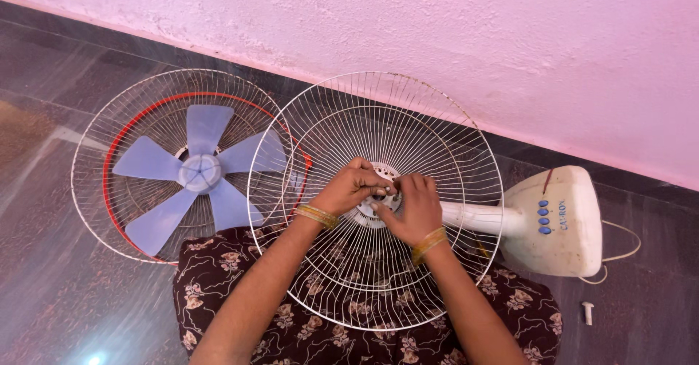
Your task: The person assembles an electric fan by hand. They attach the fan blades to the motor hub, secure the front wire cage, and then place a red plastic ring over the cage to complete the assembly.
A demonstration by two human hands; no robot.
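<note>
- My left hand (354,186) is curled down over the hub (382,199) at the middle of the rear wire guard (375,201), fingertips pinched in on it; I cannot make out whether they grip a nut or only press the hub.
- My right hand (413,206) comes in from the other side, fingers bent and closed against the same hub, thumb pointing toward the left hand. The two hands nearly touch, and between them they cover most of the centre, so the small part under the fingers is hidden from me.
- The guard lies flat across my lap, over a dark floral cloth (364,336) that I see through the wires. Its lower rim reaches almost to the bottom edge of the view.
- A white neck runs from under my right hand to the fan base (557,223), which lies on its side by the wall with a column of blue buttons showing. A thin cord (626,245) loops out behind it and is partly hidden by the base.
- To my left the front guard (109,168), with a red ring inside, lies on the dark floor; the pale blue blade (200,172) rests in it. The rear guard overlaps its right edge.
- A small white screw (587,312) lies alone on the floor, near the base.
- My forearms are cut off at the bottom edge.
</note>
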